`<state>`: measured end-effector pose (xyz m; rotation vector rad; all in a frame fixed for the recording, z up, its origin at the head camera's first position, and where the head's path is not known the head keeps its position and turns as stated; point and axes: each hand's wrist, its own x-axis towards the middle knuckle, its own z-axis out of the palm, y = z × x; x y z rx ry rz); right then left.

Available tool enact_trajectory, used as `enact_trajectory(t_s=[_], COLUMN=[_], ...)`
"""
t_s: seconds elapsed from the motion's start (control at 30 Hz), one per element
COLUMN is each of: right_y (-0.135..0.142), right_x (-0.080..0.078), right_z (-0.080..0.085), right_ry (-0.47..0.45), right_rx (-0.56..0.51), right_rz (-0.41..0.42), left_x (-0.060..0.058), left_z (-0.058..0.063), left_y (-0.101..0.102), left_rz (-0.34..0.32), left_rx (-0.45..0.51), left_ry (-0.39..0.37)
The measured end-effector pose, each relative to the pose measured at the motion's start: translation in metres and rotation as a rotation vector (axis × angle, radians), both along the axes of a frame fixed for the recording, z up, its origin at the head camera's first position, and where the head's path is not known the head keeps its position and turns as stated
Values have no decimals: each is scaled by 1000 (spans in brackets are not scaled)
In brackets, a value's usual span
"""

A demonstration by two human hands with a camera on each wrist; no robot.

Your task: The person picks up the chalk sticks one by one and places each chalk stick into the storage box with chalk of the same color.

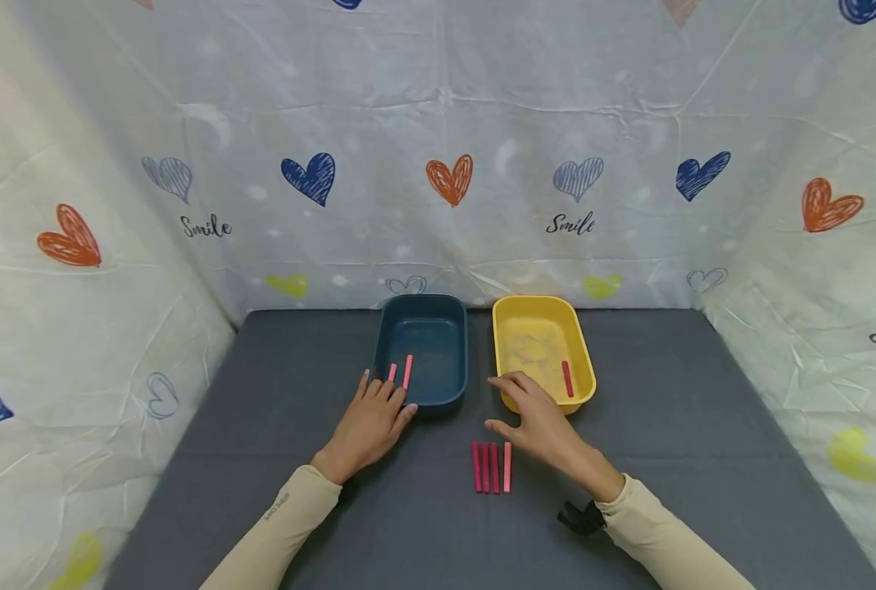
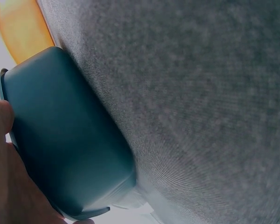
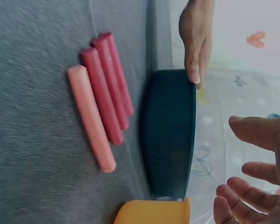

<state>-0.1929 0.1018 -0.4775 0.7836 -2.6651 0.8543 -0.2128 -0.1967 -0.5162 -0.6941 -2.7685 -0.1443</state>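
My left hand (image 1: 365,428) rests at the near left corner of a dark blue plastic bin (image 1: 452,328), fingers over its rim. Pink chalk-like sticks (image 1: 408,371) lie inside, partly hidden by those fingers. My right hand (image 1: 544,422) hovers empty by the near left corner of a yellow bin (image 1: 587,360), its thumb and fingers spread apart. One dark red stick (image 1: 567,378) is in the yellow bin. Below the bins, three dark red sticks (image 1: 485,468) and one light pink stick (image 1: 507,468) lie side by side; the right wrist view shows the light pink stick (image 3: 92,119) nearest the camera.
Both bins stand on a dark grey cloth-covered table (image 1: 666,426), near its back edge, with a narrow gap between them. A white curtain (image 1: 378,106) printed with hearts hangs behind and at both sides. A black strap (image 1: 581,518) hangs at the right wrist.
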Motion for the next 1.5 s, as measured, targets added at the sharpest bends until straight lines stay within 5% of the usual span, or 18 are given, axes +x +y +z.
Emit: enact_trajectory(t_s=[0.23,0.6,1.5], right_y=[10,21,31], right_x=[16,32,40], right_z=[-6,-23,-49], right_ry=[-29,-94,-348], right_rx=[19,24,77], right_rz=[-33,-27,-52], left_x=[-3,-3,-2], left_z=[1,-2,2], left_y=[0,-1,2], left_rz=[-23,-19,-2], left_rx=[-19,-6,16], left_ry=[44,13,-17])
